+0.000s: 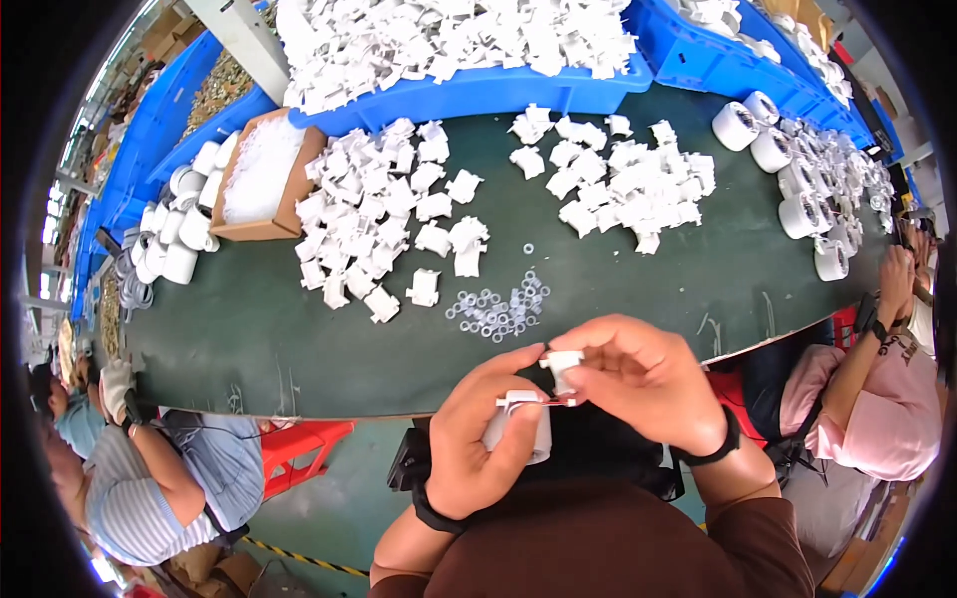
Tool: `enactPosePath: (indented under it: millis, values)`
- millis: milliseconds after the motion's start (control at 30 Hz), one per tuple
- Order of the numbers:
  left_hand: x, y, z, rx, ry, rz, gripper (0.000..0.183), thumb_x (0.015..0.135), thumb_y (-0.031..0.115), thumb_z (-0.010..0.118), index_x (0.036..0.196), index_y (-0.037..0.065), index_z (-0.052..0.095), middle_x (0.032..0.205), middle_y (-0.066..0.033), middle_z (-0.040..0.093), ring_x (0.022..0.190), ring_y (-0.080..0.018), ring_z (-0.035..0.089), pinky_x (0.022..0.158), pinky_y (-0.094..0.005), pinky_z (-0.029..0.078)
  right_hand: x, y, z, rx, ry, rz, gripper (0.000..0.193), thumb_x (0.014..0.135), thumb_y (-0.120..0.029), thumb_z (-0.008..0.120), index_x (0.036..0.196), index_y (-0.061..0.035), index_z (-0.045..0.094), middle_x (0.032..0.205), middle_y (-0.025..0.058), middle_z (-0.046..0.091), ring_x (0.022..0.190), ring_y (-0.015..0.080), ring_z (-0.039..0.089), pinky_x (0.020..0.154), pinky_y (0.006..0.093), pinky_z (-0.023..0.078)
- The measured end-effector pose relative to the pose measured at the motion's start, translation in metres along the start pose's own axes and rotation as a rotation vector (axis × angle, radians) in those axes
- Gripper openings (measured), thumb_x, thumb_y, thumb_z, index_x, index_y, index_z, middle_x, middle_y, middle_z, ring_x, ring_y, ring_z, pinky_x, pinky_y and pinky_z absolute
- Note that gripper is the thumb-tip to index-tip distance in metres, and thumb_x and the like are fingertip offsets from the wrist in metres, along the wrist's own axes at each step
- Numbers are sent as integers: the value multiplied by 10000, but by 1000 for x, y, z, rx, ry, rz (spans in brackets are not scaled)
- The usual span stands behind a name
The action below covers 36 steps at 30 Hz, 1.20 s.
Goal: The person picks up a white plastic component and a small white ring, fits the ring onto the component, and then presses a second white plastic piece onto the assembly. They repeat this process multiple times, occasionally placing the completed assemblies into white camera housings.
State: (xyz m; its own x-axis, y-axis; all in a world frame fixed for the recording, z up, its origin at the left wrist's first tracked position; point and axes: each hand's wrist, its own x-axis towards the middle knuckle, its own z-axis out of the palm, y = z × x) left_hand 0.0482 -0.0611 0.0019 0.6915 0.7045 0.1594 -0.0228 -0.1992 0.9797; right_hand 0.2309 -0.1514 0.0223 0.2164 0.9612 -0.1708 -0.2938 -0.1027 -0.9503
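Worktop (289, 369) in dark green spreads widest in my remote view, bearing a blue bin (478, 96) heaped with white plastic pieces (449, 38) at its far side and, in front of that, a left pile (359, 199) and a right pile (643, 184) of similar pieces. At the near edge I watch the left hand (478, 429) curled around a white rounded part (539, 439) while the right hand (648, 379) pinches a small white piece (565, 367) close to it (whether the two touch, I cannot tell), and just beyond both hands lies a cluster of pale rings (516, 311)
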Motion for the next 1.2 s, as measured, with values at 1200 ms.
enactPosePath:
  millis: [1200]
  values:
    - [-10, -16, 4, 554, 333, 243, 373, 1000, 221, 391, 1141, -22, 637, 1120, -160, 674, 926, -318, 576, 853, -406, 416, 12, 45, 62, -468, 206, -598, 380, 789, 36, 787, 1151, 8, 674, 990, 97, 704, 815, 226, 639, 756, 333, 509]
